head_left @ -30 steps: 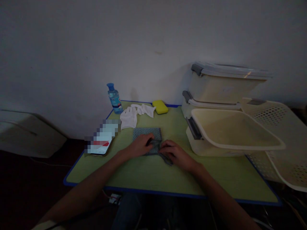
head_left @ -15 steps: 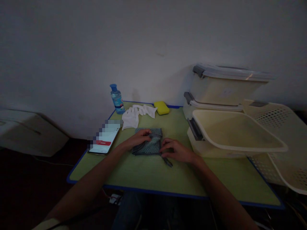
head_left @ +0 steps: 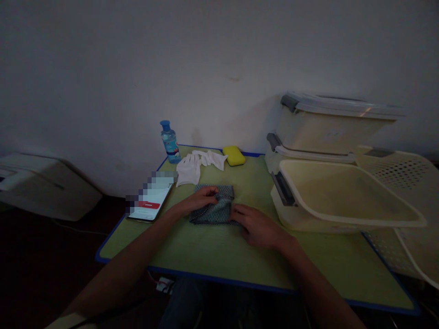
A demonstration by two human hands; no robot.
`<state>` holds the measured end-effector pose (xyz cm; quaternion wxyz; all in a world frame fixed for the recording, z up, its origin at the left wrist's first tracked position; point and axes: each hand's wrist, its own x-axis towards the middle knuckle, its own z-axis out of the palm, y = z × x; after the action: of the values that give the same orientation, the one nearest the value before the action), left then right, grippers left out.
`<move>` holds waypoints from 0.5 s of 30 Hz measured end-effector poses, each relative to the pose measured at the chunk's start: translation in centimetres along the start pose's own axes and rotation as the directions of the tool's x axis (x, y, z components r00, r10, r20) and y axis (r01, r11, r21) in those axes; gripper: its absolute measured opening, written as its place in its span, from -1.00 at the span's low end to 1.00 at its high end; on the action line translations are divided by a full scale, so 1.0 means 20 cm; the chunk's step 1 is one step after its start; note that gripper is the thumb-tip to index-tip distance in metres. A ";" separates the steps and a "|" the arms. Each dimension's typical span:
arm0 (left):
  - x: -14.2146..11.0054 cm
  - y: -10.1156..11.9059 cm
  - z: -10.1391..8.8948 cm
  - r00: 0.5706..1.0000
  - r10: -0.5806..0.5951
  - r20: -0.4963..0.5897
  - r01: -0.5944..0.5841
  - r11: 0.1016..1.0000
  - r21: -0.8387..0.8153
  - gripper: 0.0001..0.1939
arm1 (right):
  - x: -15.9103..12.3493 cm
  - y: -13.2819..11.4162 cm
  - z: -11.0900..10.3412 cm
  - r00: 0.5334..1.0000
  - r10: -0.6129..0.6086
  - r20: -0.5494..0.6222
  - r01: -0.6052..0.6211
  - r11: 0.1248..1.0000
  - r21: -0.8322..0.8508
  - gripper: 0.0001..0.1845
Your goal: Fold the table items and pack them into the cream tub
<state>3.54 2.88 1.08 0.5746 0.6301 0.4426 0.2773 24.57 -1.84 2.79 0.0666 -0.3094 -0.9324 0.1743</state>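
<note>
A folded grey-blue patterned cloth (head_left: 216, 214) lies flat on the green table, with darker speckled bands along its edges. Over its upper left part rests my left hand (head_left: 202, 199), fingers curled and closed on a fold of the fabric. My right hand (head_left: 252, 225) is at the cloth's right edge, thumb and fingers pinched together on the fabric there. The narrow dark strip at that corner is mostly covered by this hand.
Beyond the cloth lie white gloves (head_left: 189, 171), a yellow sponge-like block (head_left: 233, 156) and a blue bottle (head_left: 170, 145). A phone (head_left: 151, 201) is at the left. Cream bins (head_left: 343, 219) with grey handles and a perforated basket (head_left: 404, 169) crowd the right side.
My right hand has closed from a looser, spread pose onto the cloth's right edge, and the dark strip that hung out there is now mostly hidden. The left hand stays nearly still.
</note>
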 end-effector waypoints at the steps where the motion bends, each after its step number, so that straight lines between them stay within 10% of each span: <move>1: 0.00 0.00 0.00 1.000 -0.011 -0.003 0.011 1.000 -0.014 -0.86 | 0.00 0.02 0.00 1.000 -0.012 -0.011 0.013 0.999 0.045 -0.51; 15: -0.01 0.00 0.00 0.996 -0.084 -0.039 0.077 0.985 -0.157 -0.78 | 0.04 0.14 0.05 0.996 -0.020 -0.090 0.055 0.915 0.400 -0.88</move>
<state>3.50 2.69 1.19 0.6223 0.5586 0.4579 0.3017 25.24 0.42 0.90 0.1714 -0.2782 -0.8789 0.3476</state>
